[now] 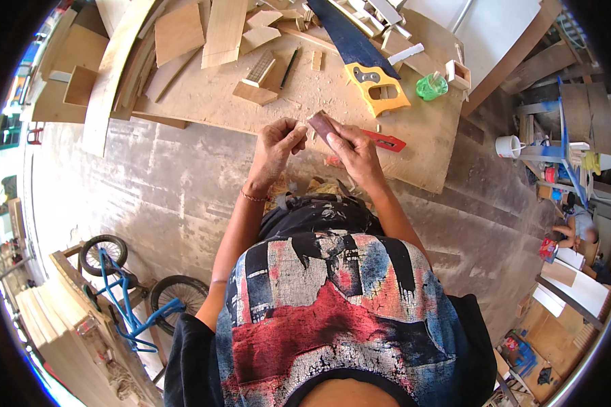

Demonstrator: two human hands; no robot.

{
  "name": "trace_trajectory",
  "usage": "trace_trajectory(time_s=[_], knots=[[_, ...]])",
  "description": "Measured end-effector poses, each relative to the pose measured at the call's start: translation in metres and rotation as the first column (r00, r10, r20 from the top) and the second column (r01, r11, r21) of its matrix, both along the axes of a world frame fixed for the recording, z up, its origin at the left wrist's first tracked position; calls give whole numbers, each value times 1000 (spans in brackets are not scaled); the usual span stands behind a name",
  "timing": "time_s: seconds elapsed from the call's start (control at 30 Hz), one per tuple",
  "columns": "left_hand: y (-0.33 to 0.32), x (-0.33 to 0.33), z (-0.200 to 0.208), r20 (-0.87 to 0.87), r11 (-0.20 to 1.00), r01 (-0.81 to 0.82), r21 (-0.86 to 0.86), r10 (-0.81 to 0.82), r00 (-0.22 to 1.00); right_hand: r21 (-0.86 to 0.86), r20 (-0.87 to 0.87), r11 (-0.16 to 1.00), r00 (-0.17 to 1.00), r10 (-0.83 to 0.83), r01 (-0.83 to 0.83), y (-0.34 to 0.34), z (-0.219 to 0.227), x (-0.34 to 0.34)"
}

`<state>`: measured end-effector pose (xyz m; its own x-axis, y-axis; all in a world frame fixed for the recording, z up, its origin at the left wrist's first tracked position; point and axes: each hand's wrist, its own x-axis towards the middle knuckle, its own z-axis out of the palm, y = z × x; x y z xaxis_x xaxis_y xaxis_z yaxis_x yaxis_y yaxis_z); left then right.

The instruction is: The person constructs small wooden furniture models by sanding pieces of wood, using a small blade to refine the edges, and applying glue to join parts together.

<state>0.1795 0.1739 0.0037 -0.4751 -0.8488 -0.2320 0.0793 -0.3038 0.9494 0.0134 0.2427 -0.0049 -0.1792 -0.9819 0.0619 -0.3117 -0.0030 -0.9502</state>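
Above the near edge of the wooden workbench [424, 152], my two hands are close together. My right hand [357, 154] is closed on a folded piece of reddish-brown sandpaper [324, 127], its thumb lying along it. My left hand [275, 150] is closed in a pinch just left of the sandpaper; what its fingertips hold is too small to make out. Beside the right hand lies a flat red tool [385, 140], partly hidden by the fingers. A handsaw [370, 74] with a dark blade and yellow handle rests beyond it.
Wood offcuts [258, 74], a pencil [289, 68] and shavings lie across the bench. A green cup [431, 87] stands by a small wooden box [458, 74] at right. Long boards [112, 74] jut out left. A blue bicycle [132, 298] and a seated person [577, 227] are farther off.
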Motion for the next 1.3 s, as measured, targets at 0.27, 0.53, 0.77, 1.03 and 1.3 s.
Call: trace_trajectory(time_s=[0.27, 0.53, 0.77, 1.03, 1.3], knots=[[8, -7, 5, 30, 998, 56, 17, -56, 998, 12, -46, 1000, 999, 21, -21, -10, 15, 7], [1, -2, 2, 72, 998, 58, -6, -57, 996, 22, 21, 1000, 1000, 3, -3, -9, 5, 2], [-3, 6, -7, 32, 999, -51, 5, 51, 998, 63, -69, 998, 998, -12, 17, -2, -6, 4], [1, -9, -8, -6, 987, -127, 103, 128, 992, -136, -362, 982, 916, -176, 135, -5, 5, 19], [2, -9, -16, -236, 945, -92, 314, 172, 956, -140, -353, 978, 914, -198, 157, -5, -5, 21]])
